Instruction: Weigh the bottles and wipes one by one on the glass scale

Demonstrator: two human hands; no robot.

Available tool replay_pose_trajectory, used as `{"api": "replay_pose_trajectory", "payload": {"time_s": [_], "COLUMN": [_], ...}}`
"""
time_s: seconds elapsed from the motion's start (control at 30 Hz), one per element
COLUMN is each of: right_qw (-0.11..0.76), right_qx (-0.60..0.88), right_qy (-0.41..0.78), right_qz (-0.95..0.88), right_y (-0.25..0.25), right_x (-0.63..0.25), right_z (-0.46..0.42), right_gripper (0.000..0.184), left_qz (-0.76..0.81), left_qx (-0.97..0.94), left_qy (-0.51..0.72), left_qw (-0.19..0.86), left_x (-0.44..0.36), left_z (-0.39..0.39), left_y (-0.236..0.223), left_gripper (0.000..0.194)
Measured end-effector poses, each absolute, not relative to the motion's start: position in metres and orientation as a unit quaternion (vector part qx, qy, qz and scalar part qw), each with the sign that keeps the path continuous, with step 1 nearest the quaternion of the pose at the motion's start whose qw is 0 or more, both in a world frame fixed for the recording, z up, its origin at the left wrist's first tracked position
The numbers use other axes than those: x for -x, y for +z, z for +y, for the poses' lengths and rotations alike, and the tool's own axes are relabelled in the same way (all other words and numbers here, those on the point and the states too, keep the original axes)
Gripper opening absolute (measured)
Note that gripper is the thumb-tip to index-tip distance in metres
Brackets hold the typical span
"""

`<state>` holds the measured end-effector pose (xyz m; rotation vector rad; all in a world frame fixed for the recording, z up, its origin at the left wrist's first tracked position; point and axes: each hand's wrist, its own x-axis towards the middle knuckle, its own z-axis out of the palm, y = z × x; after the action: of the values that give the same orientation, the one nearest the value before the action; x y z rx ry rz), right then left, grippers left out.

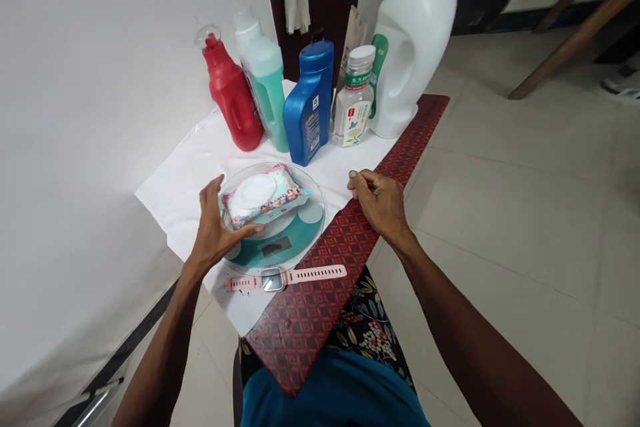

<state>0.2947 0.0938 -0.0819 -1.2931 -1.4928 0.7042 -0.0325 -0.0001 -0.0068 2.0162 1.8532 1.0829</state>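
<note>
A pack of wet wipes [283, 195] with a white lid lies on a round glass scale [303, 235] that has a teal front part. Around the left end of the pack, my left hand [216, 228] is open, thumb and fingers spread apart. Its thumb is near the pack's front edge; I cannot tell whether it touches. My right hand [383, 205] is curled closed at the table's right edge, away from the scale, with nothing visible in it. A smartwatch with a pink strap [315, 273] lies stretched out in front of the scale.
Behind the scale stand a red bottle [234, 97], a clear bottle of green liquid [267, 90], a blue bottle [309, 103], a clear labelled bottle [353, 103] and a big white jug [425, 20]. A white cloth [183, 163] partly covers the red patterned table [300, 327]. A wall borders the left.
</note>
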Motion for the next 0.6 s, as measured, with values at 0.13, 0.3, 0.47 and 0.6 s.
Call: {"api": "replay_pose_trajectory", "payload": {"time_s": [0.13,0.3,0.47,0.6], "right_qw": [0.501,0.499,0.495,0.5], "right_qx": [0.528,0.529,0.535,0.537], "right_qy": [0.297,0.294,0.29,0.292], "right_qz": [-0.618,-0.62,-0.62,-0.613], "right_y": [-0.082,-0.082,-0.085,-0.087], "right_x": [-0.295,-0.295,-0.295,-0.296], "right_z": [0.094,0.095,0.097,0.097], "right_gripper": [0.046,0.047,0.048,0.05], "left_qz": [0.631,0.622,0.617,0.63], "left_qx": [-0.643,-0.699,-0.738,-0.736], "left_qy": [0.425,0.348,0.272,0.246], "left_qw": [0.094,0.062,0.039,0.016], "left_x": [0.042,0.029,0.013,0.014], "left_z": [-0.008,-0.005,0.007,0.019], "left_y": [0.01,0.012,-0.001,-0.01], "left_gripper": [0.106,0.111,0.116,0.097]}}
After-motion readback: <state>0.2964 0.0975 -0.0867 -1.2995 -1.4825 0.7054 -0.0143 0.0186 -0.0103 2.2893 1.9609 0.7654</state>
